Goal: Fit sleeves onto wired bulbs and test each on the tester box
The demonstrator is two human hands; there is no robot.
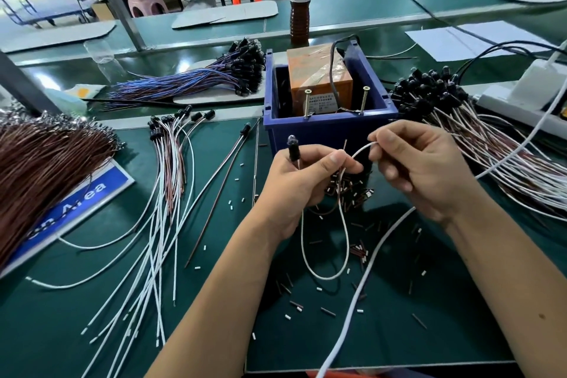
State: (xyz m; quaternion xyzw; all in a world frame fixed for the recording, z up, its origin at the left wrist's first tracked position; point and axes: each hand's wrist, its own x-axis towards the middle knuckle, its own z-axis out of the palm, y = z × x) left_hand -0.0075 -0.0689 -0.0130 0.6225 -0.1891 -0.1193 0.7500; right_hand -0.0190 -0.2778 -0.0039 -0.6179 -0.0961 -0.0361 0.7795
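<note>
White lead looped between two hands at the tester

White-sheathed wire (325, 255) hangs in a loop, likely slack for working its free end. Left hand (303, 181) is curled round the small black-sleeved bulb (293, 149), holding it upright near the box. Right hand (420, 163) pinches the wire's upper run; hands sit close, not touching. Dark blue plastic bin (331, 129) just beyond holds an orange taped tester block (319, 80) with two upright screws (306, 103), probably contacts. Sleeved bulbs lie piled right (429, 92).
</note>
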